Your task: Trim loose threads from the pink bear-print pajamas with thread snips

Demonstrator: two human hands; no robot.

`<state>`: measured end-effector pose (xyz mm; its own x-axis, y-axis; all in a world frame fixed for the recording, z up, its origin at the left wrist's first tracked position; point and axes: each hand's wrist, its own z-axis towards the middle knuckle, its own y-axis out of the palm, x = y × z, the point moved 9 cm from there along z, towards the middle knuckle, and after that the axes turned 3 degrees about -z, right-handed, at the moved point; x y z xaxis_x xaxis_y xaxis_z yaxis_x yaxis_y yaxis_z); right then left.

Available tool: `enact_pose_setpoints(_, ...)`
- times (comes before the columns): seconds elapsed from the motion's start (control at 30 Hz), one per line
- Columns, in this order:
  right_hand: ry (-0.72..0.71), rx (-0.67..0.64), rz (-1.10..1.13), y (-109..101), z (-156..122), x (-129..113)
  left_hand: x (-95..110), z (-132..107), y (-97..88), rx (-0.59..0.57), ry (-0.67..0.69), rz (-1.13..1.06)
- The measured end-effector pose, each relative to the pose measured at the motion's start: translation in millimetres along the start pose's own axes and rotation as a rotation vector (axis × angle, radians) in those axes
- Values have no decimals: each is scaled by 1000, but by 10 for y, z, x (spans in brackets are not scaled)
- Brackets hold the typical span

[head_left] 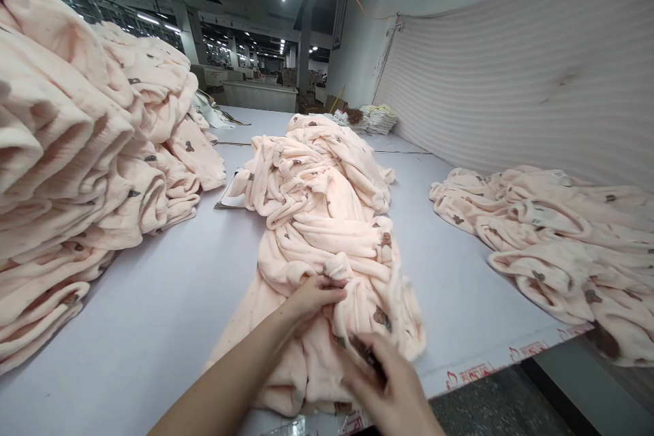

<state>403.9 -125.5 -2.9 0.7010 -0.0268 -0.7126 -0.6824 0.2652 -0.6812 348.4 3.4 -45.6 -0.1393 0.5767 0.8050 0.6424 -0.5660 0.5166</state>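
A soft pale-pink fleece garment (306, 334) with brown printed motifs lies bunched at the near middle of the table. My left hand (319, 296) is closed on a fold of it, thumb and fingers pinched together. Close by on the right, my right hand (385, 381) is curled around a small dark tool (375, 360), blurred by motion, so its exact kind cannot be made out. The tool's front end is beside the cloth; whether it touches is unclear. More of the same fleece (327, 170) is heaped just beyond my hands.
A tall stack of pink fleece (76, 129) rises on the left. Another spread pile (556, 238) lies at the right, overhanging the table edge (490, 368). Folded pale bundles (378, 119) sit at the far end. A striped cloth sheet (521, 68) hangs along the right wall.
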Motion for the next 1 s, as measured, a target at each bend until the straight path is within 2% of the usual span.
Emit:
enact_pose_setpoints(0.1, -20, -121, -82, 342, -99, -45, -4, 196, 0, 32, 8, 28)
enact_pose_setpoints(0.2, 19, -112, 81, 350, -6, 17, 83, 144, -78, 76, 35, 90)
enact_pose_setpoints(0.27, 94, -91, 322, 253, 89, 116, 162, -49, -160, 134, 97, 135)
enact_pose_setpoints(0.4, 263, -73, 759, 154, 178, 257, 192, -651, -249, 321, 303, 260)
enact_pose_setpoints(0.43, 287, -70, 819, 156, 181, 260, 130, -767, -202, 324, 317, 320)
enact_pose_setpoints(0.5, 285, -72, 830, 153, 182, 224, -45, -883, -3, 228, 296, 562)
enact_pose_setpoints(0.57, 214, -55, 688, 85, 181, 153, -162, -920, 125, 183, 308, 730)
enact_pose_setpoints(0.6, 167, -39, 564, 25, 175, 110, -176, -923, 138, 199, 333, 776)
enact_pose_setpoints(0.7, 34, -16, 121, -171, 133, -46, -134, -925, 68, 281, 438, 847)
enact_pose_setpoints(0.8, -81, -57, -218, -281, 77, -235, -136, -940, 6, 289, 514, 953)
enact_pose_setpoints(1.0, -310, 34, -687, -287, 51, -578, -154, -980, -7, 299, 553, 978)
